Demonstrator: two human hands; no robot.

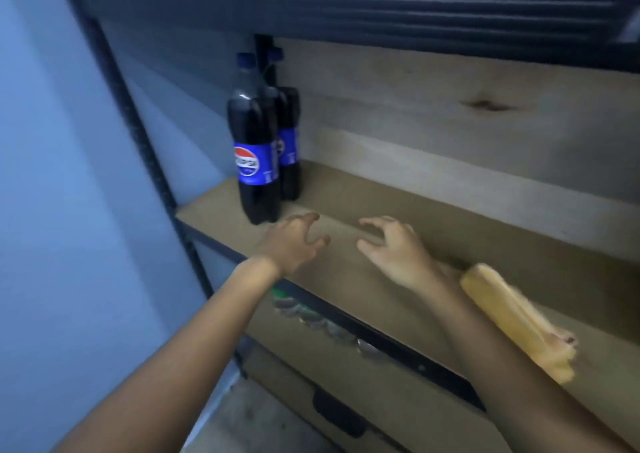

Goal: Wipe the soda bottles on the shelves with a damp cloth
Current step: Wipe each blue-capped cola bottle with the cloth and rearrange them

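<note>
Two hands reach over the shelf board [433, 217], each with its grip spread and loosely clawed, holding nothing. Left hand [294, 241] hovers with fingertips bent, empty, its thumb just beside the base of the front soda bottle [254, 148]; whether it touches the bottle cannot be told. Right hand [394, 248] hangs alongside, fingers likewise curled over bare board, gripping nothing. Behind the right wrist a yellow cloth [512, 317] lies rolled on the shelf, close to the forearm. Just beyond the left grip stand the dark-filled front bottle and, right behind it, a second bottle [289, 141], both upright, capped blue, against the shelf's back corner
</note>
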